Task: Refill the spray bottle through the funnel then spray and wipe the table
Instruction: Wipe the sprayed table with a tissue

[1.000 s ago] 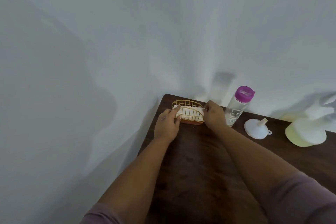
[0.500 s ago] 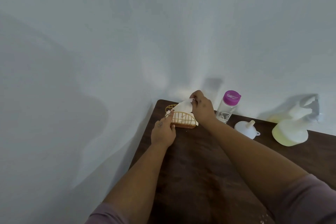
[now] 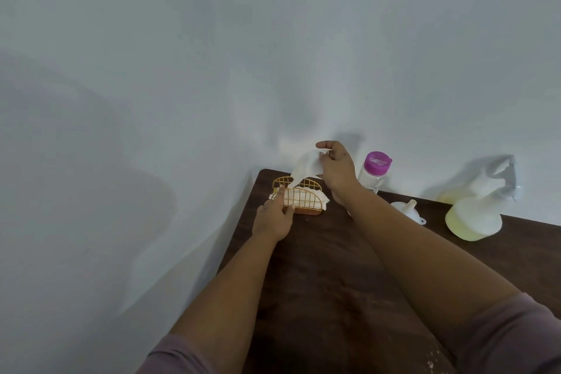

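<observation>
At the bench's (image 3: 318, 276) far left corner, right hand (image 3: 338, 170) pinches a tissue (image 3: 305, 167) from the holder (image 3: 299, 196), steadied by left-hand fingers (image 3: 280, 194); spray bottle (image 3: 476, 212) waits far right. Wiping apparently remains.

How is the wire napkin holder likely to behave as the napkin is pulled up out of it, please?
Probably light and apt to lift or tip: the napkin holder is thin open wire on a small base. That may be why the left hand rests against it while the right hand pinches the floppy napkin, which droops.
</observation>
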The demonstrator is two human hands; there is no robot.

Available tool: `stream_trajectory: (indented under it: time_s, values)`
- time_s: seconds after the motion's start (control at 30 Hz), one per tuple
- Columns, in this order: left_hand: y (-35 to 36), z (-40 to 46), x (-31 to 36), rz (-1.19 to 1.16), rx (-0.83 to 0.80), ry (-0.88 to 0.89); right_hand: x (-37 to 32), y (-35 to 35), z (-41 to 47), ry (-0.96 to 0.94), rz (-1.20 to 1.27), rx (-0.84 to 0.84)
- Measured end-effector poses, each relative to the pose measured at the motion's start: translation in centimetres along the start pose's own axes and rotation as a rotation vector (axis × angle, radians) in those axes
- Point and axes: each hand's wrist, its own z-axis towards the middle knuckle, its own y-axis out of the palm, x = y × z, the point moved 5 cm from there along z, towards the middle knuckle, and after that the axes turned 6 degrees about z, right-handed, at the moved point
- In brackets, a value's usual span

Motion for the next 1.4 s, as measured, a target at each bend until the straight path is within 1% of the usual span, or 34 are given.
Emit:
stream_trajectory:
  time_s: [0.03,0.07,0.1,0.13,0.17,0.2,0.23,0.27,0.3,0.33,0.43,0.6,0.7,0.8,0.9,1.03,1.1,1.13,1.17,1.27,1.3,1.33,1.4]
  values:
    - [-0.4,-0.2,0.5,-0.110,0.026,-0.048,-0.1,-0.1,-0.3,0.034,0.057,-0.006]
    - [-0.8,-0.6,0.9,-0.271,0.057,-0.134,-0.2,-0.3,-0.7,0.058,0.103,-0.012]
    - [-1.1,-1.2,1.3,-0.490,0.079,-0.252,-0.2,-0.6,-1.1,0.068,0.130,-0.011]
    - [-1.0,-1.9,1.6,-0.748,0.061,-0.381,-0.2,-1.1,-1.6,0.069,0.147,-0.002]
    - [-0.7,-2.7,2.0,-1.010,0.001,-0.484,-0.1,-1.6,-2.2,0.065,0.159,0.013]
    - [-0.3,-3.4,2.6,-1.239,-0.086,-0.533,0.0,-2.2,-2.9,0.067,0.173,0.023]
    - [0.1,-4.2,3.2,-1.427,-0.168,-0.535,0.2,-2.9,-3.8,0.069,0.178,0.025]
    - [0.3,-5.1,3.9,-1.562,-0.229,-0.509,0.5,-3.6,-4.7,0.072,0.164,0.026]
    - [0.6,-6.2,4.4,-1.641,-0.257,-0.480,0.9,-4.5,-5.8,0.078,0.140,0.026]
    - [0.9,-7.5,4.9,-1.670,-0.259,-0.458,1.3,-5.5,-7.1,0.094,0.117,0.022]
    - [2.2,-11.1,6.3,-1.601,-0.195,-0.425,3.3,-9.0,-11.1,0.130,0.056,0.019]
    - [5.5,-18.0,8.8,-1.329,-0.160,-0.418,7.1,-17.7,-18.4,0.243,-0.182,0.091]
    - [8.1,-22.0,10.6,-1.223,-0.164,-0.369,9.9,-23.2,-23.1,0.327,-0.192,0.126]
    - [11.4,-25.8,12.4,-1.052,-0.252,-0.285,11.9,-27.6,-27.3,0.372,-0.236,0.117]
    - [14.9,-29.2,13.9,-0.925,-0.348,-0.234,12.7,-30.3,-30.3,0.294,-0.329,0.046]
    - [17.7,-32.2,15.7,-0.883,-0.387,-0.153,14.3,-32.1,-32.5,0.275,-0.367,-0.058]
    - [18.1,-32.7,16.4,-0.859,-0.427,-0.071,14.6,-33.2,-33.0,0.269,-0.397,-0.027]
    - [18.2,-32.7,16.5,-0.800,-0.439,-0.009,14.8,-33.9,-33.2,0.271,-0.433,0.019]
    - [18.1,-32.6,16.3,-0.690,-0.429,0.055,15.1,-34.7,-33.5,0.286,-0.507,0.074]
    - [17.6,-31.5,13.8,-0.241,-0.298,0.169,17.1,-36.6,-35.1,0.411,-0.941,0.169]
    - [17.5,-31.2,12.7,-0.098,-0.247,0.190,17.6,-36.8,-35.6,0.370,-1.061,0.178]
    - [17.3,-31.0,11.5,0.021,-0.197,0.199,18.1,-36.7,-35.8,0.279,-1.136,0.157]
    - [16.9,-30.8,9.5,0.159,-0.117,0.192,19.1,-35.5,-35.9,0.112,-1.154,0.010]
